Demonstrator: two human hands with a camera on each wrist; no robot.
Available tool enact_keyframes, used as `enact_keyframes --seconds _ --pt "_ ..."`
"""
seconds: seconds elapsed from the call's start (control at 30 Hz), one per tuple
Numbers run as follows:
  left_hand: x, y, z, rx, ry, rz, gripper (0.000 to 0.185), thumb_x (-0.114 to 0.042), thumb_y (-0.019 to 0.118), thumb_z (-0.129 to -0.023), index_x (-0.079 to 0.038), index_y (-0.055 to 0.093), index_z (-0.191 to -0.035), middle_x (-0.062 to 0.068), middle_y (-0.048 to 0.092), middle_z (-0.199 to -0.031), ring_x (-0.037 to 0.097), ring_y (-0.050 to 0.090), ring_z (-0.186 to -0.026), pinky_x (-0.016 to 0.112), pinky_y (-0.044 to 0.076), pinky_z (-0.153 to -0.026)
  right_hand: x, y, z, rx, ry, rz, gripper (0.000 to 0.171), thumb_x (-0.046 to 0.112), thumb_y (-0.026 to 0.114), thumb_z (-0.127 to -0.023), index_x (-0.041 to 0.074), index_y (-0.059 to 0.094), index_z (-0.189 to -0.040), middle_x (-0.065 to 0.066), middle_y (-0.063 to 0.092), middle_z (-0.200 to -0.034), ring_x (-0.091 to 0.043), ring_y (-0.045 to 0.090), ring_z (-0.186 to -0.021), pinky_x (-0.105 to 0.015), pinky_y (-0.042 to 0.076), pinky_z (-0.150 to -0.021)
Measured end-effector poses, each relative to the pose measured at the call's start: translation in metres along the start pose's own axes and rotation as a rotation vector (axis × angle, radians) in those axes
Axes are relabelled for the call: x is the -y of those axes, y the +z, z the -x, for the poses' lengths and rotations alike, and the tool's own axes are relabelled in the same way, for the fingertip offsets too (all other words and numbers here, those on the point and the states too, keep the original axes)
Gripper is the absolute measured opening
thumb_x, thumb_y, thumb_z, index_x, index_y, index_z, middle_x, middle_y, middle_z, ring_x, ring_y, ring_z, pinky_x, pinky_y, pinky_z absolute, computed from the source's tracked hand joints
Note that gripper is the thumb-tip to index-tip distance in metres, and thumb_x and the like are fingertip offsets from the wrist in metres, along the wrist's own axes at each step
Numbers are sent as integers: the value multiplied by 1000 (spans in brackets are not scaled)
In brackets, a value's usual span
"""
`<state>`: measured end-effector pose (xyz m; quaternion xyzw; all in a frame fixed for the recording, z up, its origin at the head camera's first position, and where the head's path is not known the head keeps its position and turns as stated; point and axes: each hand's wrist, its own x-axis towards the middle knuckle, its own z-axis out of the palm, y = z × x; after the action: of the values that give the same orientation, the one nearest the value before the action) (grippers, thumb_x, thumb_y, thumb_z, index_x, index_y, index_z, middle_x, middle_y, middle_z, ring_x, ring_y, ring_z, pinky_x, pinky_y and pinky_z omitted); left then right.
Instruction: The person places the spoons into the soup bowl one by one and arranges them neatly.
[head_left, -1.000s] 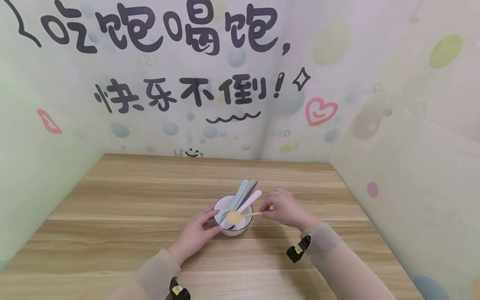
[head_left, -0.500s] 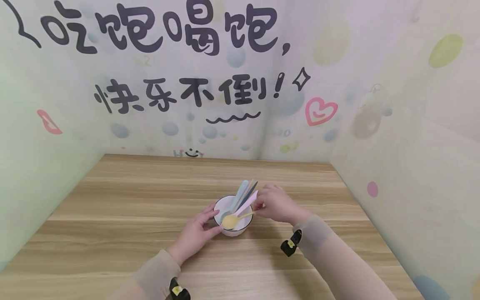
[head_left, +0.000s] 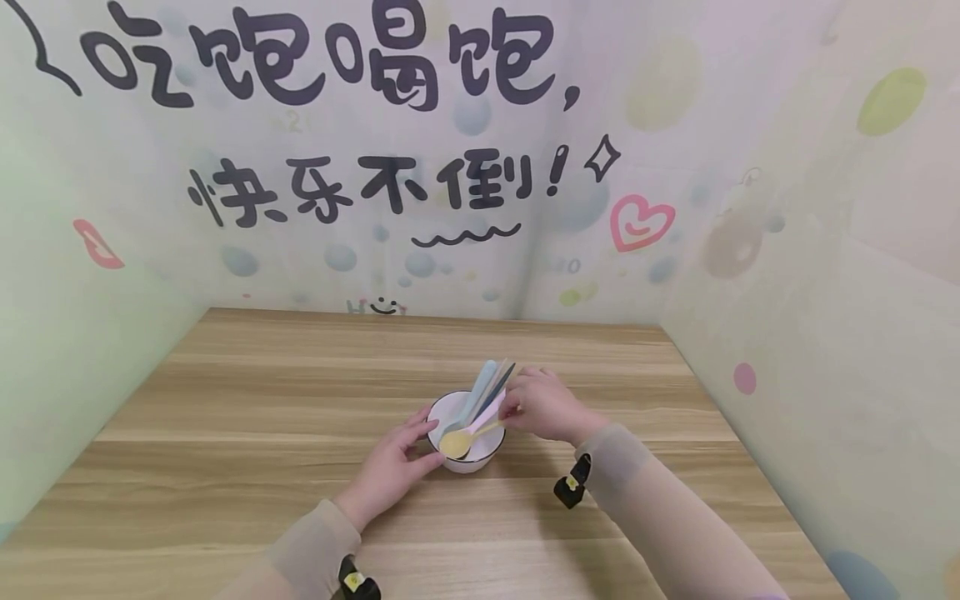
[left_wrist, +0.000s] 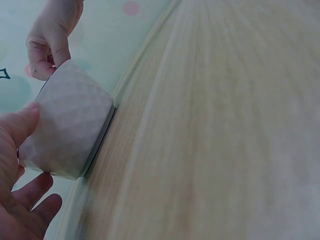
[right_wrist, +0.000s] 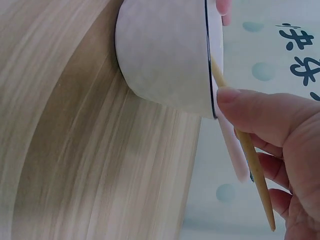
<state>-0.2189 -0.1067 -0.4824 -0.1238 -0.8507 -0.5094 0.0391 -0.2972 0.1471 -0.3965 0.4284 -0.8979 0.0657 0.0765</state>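
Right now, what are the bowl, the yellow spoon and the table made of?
The bowl looks like glazed ceramic: a smooth white wall, faintly patterned in the left wrist view, with a thin dark rim line. The yellow spoon, pinched by the right hand, seems to be matte plastic, though its thin handle could be wood. The table shows wood grain, possibly a printed laminate.

Yellow spoon [head_left: 459,439] inside white bowl [head_left: 480,454]

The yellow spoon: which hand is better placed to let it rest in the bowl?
Probably the right hand: it already pinches the yellow spoon by its handle, over the white bowl. The left hand is busy, touching the bowl's side.
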Motion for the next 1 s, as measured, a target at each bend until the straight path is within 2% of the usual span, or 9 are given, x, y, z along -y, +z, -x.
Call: enact_keyframes --seconds 0.27,0.5,0.7,1.0 --pt "0 -1 0 3 -6 10 55 -27 76 -84 -5 58 -131 9 38 -151 30 41 -134 48 43 -102 -4 4 -4 -4 -11 13 9 20 78 -76 27 74 -76 15 57 -77 -15 49 -84 -34 37 -74" --pt "0 -1 0 -1 -4 8 55 -27 76 -84 -5 59 -131 10 39 -151 30 42 -134 48 44 -101 -6 8 -8 19 30 28 3 24 78 -80 27 77 -80 13 63 -83 -15 48 -85 -35 38 -78" --pt "-1 -2 0 -1 -9 8 55 -28 76 -84 -5 59 -131 10 39 -151 30 40 -135 48 43 -103 -8 12 -7 -39 75 14 5 23 80 -78 26 75 -79 13 64 -84 -14 49 -85 -35 39 -82" --pt "-3 -3 0 8 -20 19 54 -25 76 -84 -5 59 -131 8 38 -151 29 39 -136 48 42 -103 -7 9 -1 -84 51 26 5 23 79 -79 25 77 -83 11 62 -84 -15 50 -86 -34 39 -77"
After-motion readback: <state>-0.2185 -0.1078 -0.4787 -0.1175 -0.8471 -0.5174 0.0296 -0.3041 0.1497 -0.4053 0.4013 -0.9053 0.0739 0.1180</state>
